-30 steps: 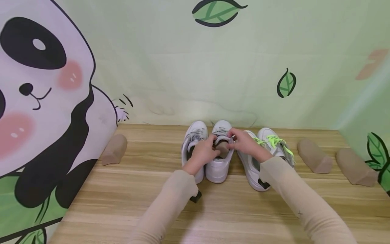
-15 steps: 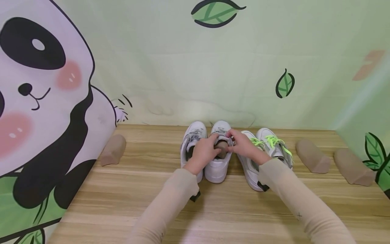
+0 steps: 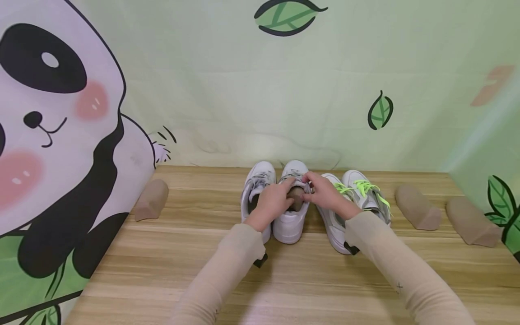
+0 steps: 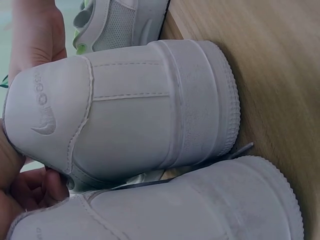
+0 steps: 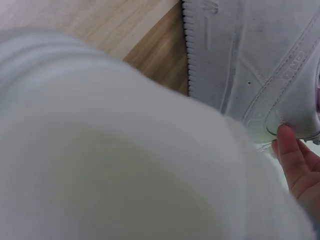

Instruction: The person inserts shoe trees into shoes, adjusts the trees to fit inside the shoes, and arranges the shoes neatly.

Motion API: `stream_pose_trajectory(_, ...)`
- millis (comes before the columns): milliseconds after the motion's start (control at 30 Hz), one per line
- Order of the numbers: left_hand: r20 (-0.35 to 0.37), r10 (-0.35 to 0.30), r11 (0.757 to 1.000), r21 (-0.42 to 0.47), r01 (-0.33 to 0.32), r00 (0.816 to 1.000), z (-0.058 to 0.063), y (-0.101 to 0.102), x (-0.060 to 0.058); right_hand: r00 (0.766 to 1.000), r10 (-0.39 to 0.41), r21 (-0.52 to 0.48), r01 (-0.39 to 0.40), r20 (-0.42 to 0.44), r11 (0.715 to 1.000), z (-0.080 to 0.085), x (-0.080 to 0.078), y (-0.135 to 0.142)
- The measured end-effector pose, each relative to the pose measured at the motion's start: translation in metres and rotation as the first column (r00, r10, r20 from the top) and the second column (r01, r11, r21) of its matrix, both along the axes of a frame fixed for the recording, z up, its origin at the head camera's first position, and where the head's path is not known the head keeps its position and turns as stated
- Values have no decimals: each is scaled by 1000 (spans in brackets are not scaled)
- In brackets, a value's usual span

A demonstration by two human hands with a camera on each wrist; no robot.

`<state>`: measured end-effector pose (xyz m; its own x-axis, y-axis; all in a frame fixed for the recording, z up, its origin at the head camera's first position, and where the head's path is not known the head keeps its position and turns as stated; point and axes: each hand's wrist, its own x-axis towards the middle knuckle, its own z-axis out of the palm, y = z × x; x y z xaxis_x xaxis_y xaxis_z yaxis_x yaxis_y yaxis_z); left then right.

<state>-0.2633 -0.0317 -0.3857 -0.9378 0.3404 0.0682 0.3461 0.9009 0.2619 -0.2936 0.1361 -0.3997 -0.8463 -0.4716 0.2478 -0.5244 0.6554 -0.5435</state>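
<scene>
Two white sneakers stand side by side against the wall, and both hands are at the right one (image 3: 289,228). My left hand (image 3: 271,203) grips the left edge of its collar, thumb over the opening; curled fingers (image 4: 36,189) show beside the heel in the left wrist view. With thumb and fingers my right hand (image 3: 326,193) pinches the right edge of the collar near the tongue. A brown rounded insert (image 3: 297,197) sits inside the opening, partly covered by the fingers. The right wrist view has fingertips (image 5: 287,137) at the shoe's upper edge. The left sneaker (image 3: 260,170) is partly behind my left hand.
A second white pair with neon green laces (image 3: 364,186) stands to the right, partly under my right sleeve. Brown rounded blocks lie on the wooden surface (image 3: 195,253): one (image 3: 151,199) at left, two (image 3: 417,206) at right. A panda-printed wall (image 3: 227,90) rises behind.
The view shifts very slightly. Both hands stay at the right sneaker's collar, with only small finger movement; shoes and brown blocks keep their places.
</scene>
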Motion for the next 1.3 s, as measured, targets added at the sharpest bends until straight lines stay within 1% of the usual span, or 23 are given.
stream_pose_trajectory(133,-28,-8,1000,27,9,1000,-2,0,0,1000,-16,3,16,-16,1000,0,1,0)
stream_pose_trajectory(167,-12,-9,999,33,9,1000,-2,0,0,1000,-21,6,21,-16,1000,1,2,0)
stream_pose_trajectory(333,-49,-19,999,40,21,999,-2,-1,0,999,-35,13,35,-21,999,2,3,0)
stream_pose_trajectory(500,-123,-52,999,10,53,991,-2,0,2,999,-37,-17,37,-26,999,1,3,0)
stream_pose_trajectory(600,-160,-80,997,-28,77,984,-3,0,2,1000,-21,-42,21,-10,999,0,2,1)
stream_pose_trajectory(667,-172,-88,996,-46,81,981,-3,0,3,1000,-3,-43,3,-8,999,-1,2,1)
stream_pose_trajectory(833,-171,-64,998,-38,58,983,-1,0,4,999,26,-19,-26,-33,999,-2,2,3)
stream_pose_trajectory(1033,-162,-39,999,-23,35,986,-1,-1,5,999,20,-12,-20,-36,1000,-2,4,2)
stream_pose_trajectory(1233,-101,-15,1000,-23,13,995,-2,-1,4,1000,-1,8,1,-13,1000,-1,4,0)
stream_pose_trajectory(1300,-94,-13,1000,-19,11,995,-2,-1,4,1000,-1,19,1,-7,1000,-1,4,-1)
